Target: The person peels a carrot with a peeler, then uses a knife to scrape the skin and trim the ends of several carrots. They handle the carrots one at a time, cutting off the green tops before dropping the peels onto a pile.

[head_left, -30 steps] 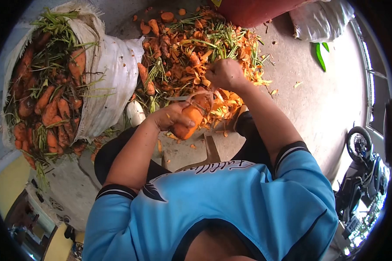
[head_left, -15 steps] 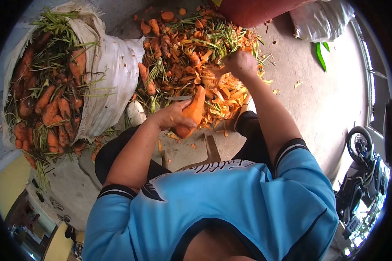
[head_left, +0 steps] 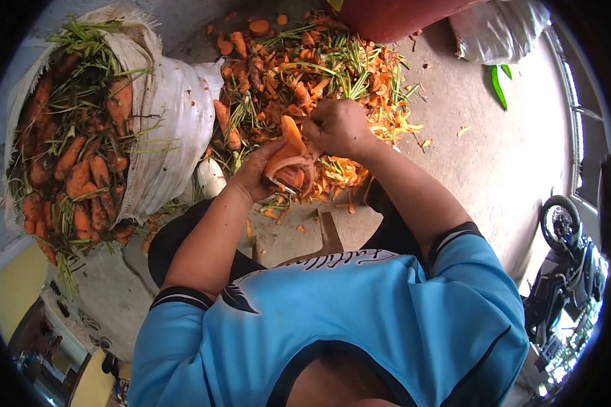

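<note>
My left hand (head_left: 254,169) is wrapped round a large peeled carrot (head_left: 292,139), its narrow end pointing away from me. In my closed right hand (head_left: 343,127) is a Y-shaped peeler (head_left: 308,169), its handle mostly hidden by the fingers. The peeler's wide frame lies over the thick near end of the carrot, and its pale blade (head_left: 282,185) shows at the lower edge. Beneath both hands spreads a heap of orange peelings (head_left: 343,173) mixed with carrot pieces and green stalks (head_left: 353,61).
A white woven sack (head_left: 176,115) full of unpeeled carrots (head_left: 81,169) lies open at the left. A red container (head_left: 394,17) stands beyond the heap, with a whitish sack (head_left: 499,30) to its right. Green leaves (head_left: 499,88) lie on the concrete floor. A motorcycle (head_left: 563,264) is at far right.
My right hand has come nearer with the peeler, from above the heap onto the carrot. My left hand has shifted slightly left, and the carrot has tilted and moved left.
</note>
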The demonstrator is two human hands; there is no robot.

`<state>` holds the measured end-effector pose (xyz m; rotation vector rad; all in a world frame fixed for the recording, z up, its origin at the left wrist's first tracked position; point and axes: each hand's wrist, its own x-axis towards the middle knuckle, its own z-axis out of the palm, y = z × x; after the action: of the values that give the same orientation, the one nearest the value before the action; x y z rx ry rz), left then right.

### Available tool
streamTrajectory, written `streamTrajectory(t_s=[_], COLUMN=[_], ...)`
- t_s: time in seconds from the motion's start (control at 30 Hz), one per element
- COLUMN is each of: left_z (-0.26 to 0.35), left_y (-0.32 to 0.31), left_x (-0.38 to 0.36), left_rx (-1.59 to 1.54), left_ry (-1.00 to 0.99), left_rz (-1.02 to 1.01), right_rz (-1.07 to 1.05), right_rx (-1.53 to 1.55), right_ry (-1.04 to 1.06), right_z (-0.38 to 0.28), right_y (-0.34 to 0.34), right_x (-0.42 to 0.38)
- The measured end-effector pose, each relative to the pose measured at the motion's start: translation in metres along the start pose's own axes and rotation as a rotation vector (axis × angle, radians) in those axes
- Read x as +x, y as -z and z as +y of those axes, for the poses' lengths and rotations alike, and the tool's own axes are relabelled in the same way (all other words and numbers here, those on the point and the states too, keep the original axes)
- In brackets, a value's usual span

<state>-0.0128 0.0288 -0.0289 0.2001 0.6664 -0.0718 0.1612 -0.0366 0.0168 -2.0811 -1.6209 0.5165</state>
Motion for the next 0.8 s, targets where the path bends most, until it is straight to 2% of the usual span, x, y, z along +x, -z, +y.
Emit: streamTrajectory(t_s=[0.03, 0.1, 0.13, 0.2, 0.3, 0.33, 0.4, 0.5, 0.57, 0.67, 0.7, 0.8], left_z=[0.004, -0.001, -0.001, -0.004, -0.007, -0.005, -0.002, -0.002, -0.004, -0.007, -0.007, -0.006], left_y=[0.006, -0.006, -0.013, 0.001, 0.004, 0.003, 0.0, 0.0, 0.005, 0.003, 0.001, 0.005], left_x=[-0.001, -0.008, -0.01, -0.005, -0.005, -0.008, -0.008, -0.006, -0.004, -0.006, -0.007, -0.004], left_rx=[0.021, 0.069, 0.094, 0.084, 0.052, 0.043, 0.081, 0.135, 0.051, 0.135, 0.137, 0.074], left_ry=[0.069, 0.037, 0.018, 0.023, 0.019, 0.011, 0.008, 0.012, -0.02, 0.021, -0.025, 0.009], left_rz=[-0.06, 0.034, 0.081, 0.094, 0.044, 0.026, 0.01, 0.007, -0.004, 0.091, 0.061, 0.029], right_rz=[-0.032, -0.095, -0.037, -0.122, -0.076, -0.048, -0.084, -0.163, -0.156, -0.176, -0.039, -0.126], right_rx=[0.029, 0.088, 0.044, -0.138, 0.012, 0.05, 0.087, 0.114, 0.043, -0.145, -0.128, 0.148], right_ry=[-0.078, -0.234, -0.343, -0.542, -0.454, -0.287, -0.175, -0.227, -0.358, -0.599, -0.585, -0.509], right_z=[0.004, 0.024, 0.04, 0.064, 0.055, 0.043, 0.013, 0.028, 0.039, 0.07, 0.071, 0.049], right_y=[-0.001, -0.003, -0.005, 0.009, 0.007, 0.002, 0.0, -0.011, -0.014, 0.004, 0.006, 0.003], right_x=[0.001, 0.009, 0.014, 0.024, 0.022, 0.019, 0.009, 0.012, 0.017, 0.028, 0.03, 0.024])
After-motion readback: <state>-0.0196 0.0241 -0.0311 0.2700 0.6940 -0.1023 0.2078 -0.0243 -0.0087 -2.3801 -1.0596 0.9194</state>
